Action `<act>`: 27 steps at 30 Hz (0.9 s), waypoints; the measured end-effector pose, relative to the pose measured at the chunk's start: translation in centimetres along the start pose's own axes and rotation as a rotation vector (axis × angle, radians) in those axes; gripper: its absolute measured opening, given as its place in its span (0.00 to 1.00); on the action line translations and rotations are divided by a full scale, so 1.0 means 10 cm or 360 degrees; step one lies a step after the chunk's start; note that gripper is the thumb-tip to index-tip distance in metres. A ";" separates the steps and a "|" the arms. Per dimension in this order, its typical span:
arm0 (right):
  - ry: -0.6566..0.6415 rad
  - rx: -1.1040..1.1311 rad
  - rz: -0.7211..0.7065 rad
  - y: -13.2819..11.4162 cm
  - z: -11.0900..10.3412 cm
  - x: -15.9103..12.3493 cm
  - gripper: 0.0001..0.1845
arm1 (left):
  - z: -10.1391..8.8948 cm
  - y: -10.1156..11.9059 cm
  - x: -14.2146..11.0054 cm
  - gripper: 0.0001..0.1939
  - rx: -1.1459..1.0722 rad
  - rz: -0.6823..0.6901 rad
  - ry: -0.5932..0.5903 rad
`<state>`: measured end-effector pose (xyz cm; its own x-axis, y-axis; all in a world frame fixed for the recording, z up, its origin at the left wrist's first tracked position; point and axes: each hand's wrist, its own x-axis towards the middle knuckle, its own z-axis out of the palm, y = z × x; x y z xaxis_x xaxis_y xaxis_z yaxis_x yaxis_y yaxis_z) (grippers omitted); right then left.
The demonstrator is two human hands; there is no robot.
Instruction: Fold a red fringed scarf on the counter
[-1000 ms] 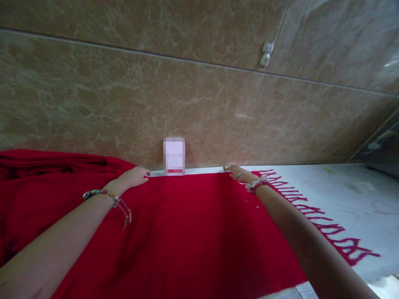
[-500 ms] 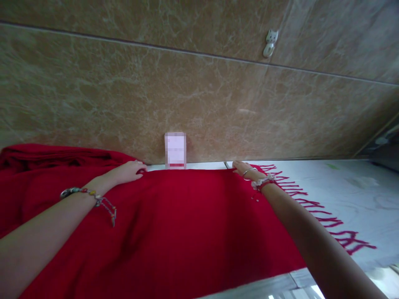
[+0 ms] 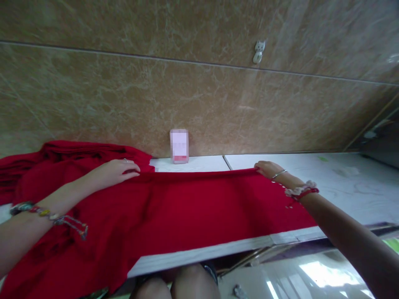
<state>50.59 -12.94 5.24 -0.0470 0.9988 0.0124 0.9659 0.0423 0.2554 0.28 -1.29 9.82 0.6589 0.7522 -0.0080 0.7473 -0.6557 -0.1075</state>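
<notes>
Red cloth [image 3: 199,207], one, spread over a white surface [image 3: 346,182]; near edge lying just inside the surface's front rim at centre, hanging past it at left. Handling, near side: this part is best left flat and square to the rim, with slack smoothed out before the far edge is shifted. Handling, far side: left hand [image 3: 116,171], fingers closed on the far edge; right hand [image 3: 266,168], fingertips pinching the same edge farther along. The stretch between them is drawn nearly straight; even, light tension and both hands moving together should keep it so, whereas a one-sided pull would likely skew the weave or drag the bunched heap [image 3: 90,151] at left. Count, near to far: knees, two; small grey item on the floor, one [image 3: 239,290], kind unclear; cloth, one piece as far as can be told, layers in the heap not countable; hands, two; beaded bracelet [image 3: 43,211] on the left wrist, one; ring [image 3: 125,160], one, left hand; bangle [image 3: 279,174], one, pale band [image 3: 296,191], one, and red band [image 3: 311,191], one, right arm; seam [image 3: 227,162] in the surface beyond the cloth, one; pink-edged upright rectangle [image 3: 179,145] by the wall, one, face blurred; cat-shaped fitting [image 3: 259,51] on the wall [image 3: 124,95], one.
</notes>
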 end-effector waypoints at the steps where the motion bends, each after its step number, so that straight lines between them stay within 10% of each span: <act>1: 0.0008 0.0006 -0.0015 0.01 -0.03 -0.09 0.14 | -0.05 0.01 -0.07 0.15 -0.0003 -0.0013 -0.0011; 7: -0.0024 0.0097 -0.0063 -0.01 -0.05 -0.71 0.13 | -0.16 0.18 -0.45 0.14 -0.0092 -0.0010 -0.0250; 16: -0.0256 0.0251 -0.0172 -0.24 0.34 -1.28 0.14 | 0.23 0.51 -0.93 0.13 -0.0274 0.0183 -0.0540; 27: 0.0307 0.0320 -0.0073 -0.54 0.69 -1.03 0.23 | 0.85 0.65 -0.89 0.29 -0.0043 0.0223 0.0033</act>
<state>47.60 -23.31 -2.91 -0.1206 0.9736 0.1939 0.9919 0.1103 0.0632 -1.45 -11.68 0.76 0.7583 0.6519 -0.0005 0.6498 -0.7559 -0.0799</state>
